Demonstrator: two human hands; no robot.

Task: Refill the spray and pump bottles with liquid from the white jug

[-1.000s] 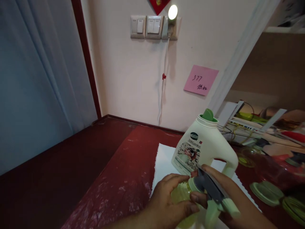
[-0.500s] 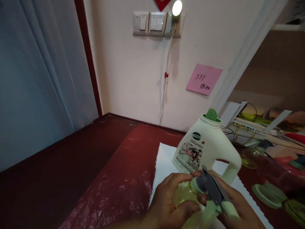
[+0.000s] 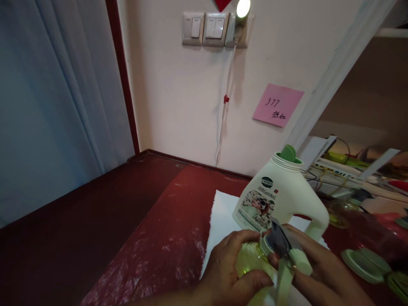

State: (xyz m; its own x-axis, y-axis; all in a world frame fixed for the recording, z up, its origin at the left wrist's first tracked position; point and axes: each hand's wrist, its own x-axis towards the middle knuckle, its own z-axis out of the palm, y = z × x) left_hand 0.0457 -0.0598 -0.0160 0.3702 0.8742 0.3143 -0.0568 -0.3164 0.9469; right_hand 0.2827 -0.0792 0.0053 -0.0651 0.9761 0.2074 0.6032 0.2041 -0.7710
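My left hand [image 3: 234, 267] is wrapped around a clear yellow spray bottle [image 3: 251, 259], thumb in front and fingers over its shoulder. At the bottle's neck, my right hand [image 3: 321, 263] grips the grey and pale green trigger head [image 3: 283, 244]. The head is blurred, and I cannot tell how tightly it sits on the neck. Right behind my hands stands a large cream jug [image 3: 287, 195] with a handle and a printed label. In its uncapped mouth shows a green tongue-shaped piece [image 3: 288, 153]. The bottle's lower part leaves the frame.
White paper [image 3: 219, 212] lies under the jug on the red plastic-covered table [image 3: 165, 238]. To the right are a pale green lid [image 3: 365, 265], another clear bottle [image 3: 344, 208] and a white device with cables [image 3: 338, 170]. A cord [image 3: 223, 123] hangs down the wall.
The view has shifted slightly, so the scene sits a little further right. The trigger head has turned in my right hand, while my left hand keeps its hold on the bottle.
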